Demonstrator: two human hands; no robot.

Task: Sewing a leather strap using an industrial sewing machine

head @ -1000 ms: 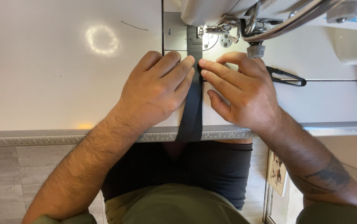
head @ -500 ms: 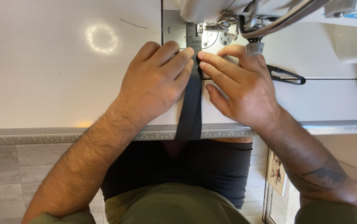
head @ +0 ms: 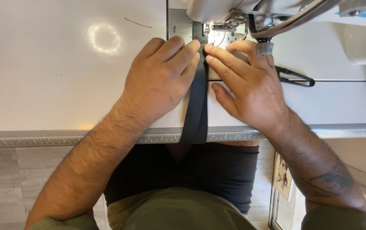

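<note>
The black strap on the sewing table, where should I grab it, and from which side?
Probably the flat stretch of the black strap between the table edge and the machine. Come from above, fingers pressing either side, as the left hand and right hand do. It lies flat and narrow, so pinching underneath looks hard. Stay clear of the needle end.

Strap [head: 198,98] lying on the surface [head: 55,85], running from its near edge to the sewing machine [head: 251,12] behind, left hand [head: 159,81] on its left, right hand [head: 251,85] on its right, snips [head: 295,77] right of that hand
</note>
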